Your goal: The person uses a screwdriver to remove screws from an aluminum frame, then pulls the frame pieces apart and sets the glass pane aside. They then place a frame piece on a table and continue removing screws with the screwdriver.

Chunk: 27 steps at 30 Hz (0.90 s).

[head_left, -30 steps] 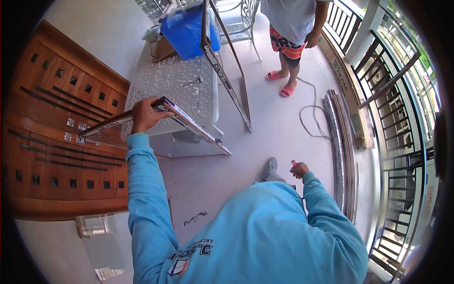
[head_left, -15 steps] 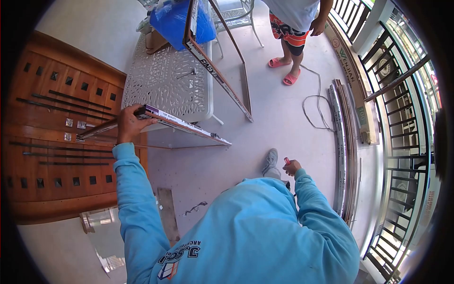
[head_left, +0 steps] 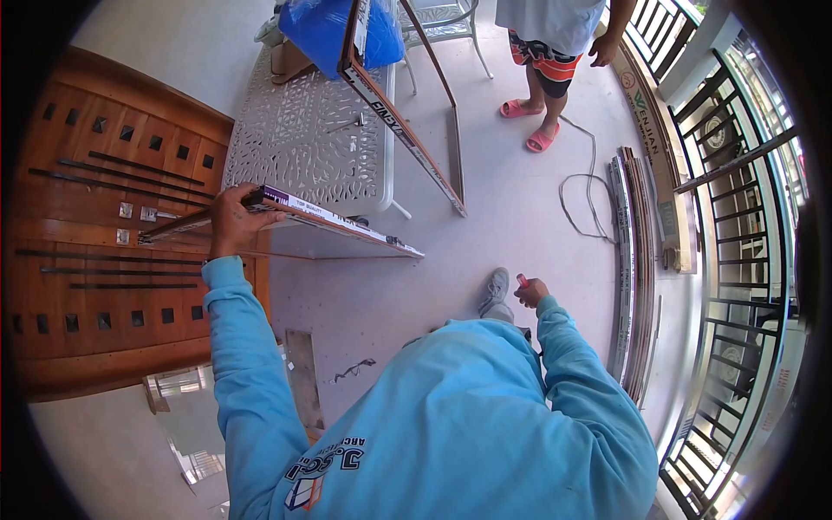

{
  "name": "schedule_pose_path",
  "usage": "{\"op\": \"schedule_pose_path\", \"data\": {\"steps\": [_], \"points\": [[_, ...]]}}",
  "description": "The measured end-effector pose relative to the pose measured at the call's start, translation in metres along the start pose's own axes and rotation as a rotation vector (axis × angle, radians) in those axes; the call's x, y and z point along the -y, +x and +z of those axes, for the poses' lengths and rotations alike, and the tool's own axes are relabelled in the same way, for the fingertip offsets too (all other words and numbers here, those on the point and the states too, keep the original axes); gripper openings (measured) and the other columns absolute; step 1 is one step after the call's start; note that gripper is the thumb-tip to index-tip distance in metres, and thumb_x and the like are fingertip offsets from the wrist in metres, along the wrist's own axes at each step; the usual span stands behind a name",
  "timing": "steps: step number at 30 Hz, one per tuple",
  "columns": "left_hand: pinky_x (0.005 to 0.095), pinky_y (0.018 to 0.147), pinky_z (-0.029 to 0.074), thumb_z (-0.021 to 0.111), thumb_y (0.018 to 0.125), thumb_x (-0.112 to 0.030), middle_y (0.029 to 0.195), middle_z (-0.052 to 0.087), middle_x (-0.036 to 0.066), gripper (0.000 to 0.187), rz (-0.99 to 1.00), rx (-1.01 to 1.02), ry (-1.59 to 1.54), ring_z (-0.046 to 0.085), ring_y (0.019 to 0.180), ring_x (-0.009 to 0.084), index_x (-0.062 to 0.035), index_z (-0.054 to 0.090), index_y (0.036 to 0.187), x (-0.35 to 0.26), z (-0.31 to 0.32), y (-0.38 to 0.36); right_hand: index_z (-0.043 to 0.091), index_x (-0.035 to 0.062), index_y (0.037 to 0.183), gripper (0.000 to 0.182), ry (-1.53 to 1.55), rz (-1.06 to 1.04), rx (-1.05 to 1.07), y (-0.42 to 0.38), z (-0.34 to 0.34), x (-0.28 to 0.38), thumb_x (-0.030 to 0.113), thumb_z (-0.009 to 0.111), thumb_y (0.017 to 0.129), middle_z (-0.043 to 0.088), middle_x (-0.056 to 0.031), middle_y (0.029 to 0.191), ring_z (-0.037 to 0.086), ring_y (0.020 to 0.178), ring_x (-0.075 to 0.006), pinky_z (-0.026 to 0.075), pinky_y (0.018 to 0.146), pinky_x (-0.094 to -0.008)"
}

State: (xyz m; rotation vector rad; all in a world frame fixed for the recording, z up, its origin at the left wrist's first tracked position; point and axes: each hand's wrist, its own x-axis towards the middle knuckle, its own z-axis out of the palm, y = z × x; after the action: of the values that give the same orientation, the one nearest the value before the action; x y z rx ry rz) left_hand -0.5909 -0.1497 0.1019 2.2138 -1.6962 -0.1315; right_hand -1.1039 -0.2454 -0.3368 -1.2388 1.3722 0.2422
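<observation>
My left hand is closed around the top corner of a rectangular brown frame. The frame stands upright on the floor, with printed "FINEX" and "TOP QUALITY" tape along its edge. In my right hand, held low in front of my body, is a small red object; the fingers hide most of it, so I cannot make out its kind. A second taped brown frame stands tilted beside the white patterned metal table.
A blue plastic-wrapped bundle and a hammer-like tool are on the table. Another person in pink slides stands ahead. A cable, long strips and a long carton lie near the railing. A wooden door is at left.
The view has shifted slightly. My left hand keeps its grip on the frame's corner, and my right hand still holds the red object, turned a little. The other person's lowered hand has moved slightly.
</observation>
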Motion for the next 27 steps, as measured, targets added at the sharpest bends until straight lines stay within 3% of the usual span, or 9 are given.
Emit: {"op": "schedule_pose_path", "data": {"steps": [19,27], "points": [[0.0331,0.063,0.049,0.092,0.050,-0.028,0.074,0.068,0.011,0.047,0.020,-0.068,-0.002,0.065,0.068,0.0226,-0.0047,0.068,0.083,0.006,0.003,-0.003,0.066,0.0012,0.082,0.021,-0.019,0.083,-0.016,-0.019,-0.002,-0.004,0.021,0.072,0.076,0.065,-0.0083,0.065,0.060,0.052,-0.0171,0.050,0.049,-0.0314],[0.0384,0.062,0.049,0.089,0.047,-0.046,0.069,0.066,0.009,0.054,0.016,-0.133,0.116,0.065,0.066,0.0268,-0.0091,0.070,0.081,0.017,0.009,-0.002,0.065,0.0007,0.082,0.026,0.058,-0.223,0.008,-0.046,0.004,0.057,0.024,0.072,0.074,0.062,-0.0081,0.063,0.059,0.052,-0.0162,0.049,0.048,-0.0306]]}}
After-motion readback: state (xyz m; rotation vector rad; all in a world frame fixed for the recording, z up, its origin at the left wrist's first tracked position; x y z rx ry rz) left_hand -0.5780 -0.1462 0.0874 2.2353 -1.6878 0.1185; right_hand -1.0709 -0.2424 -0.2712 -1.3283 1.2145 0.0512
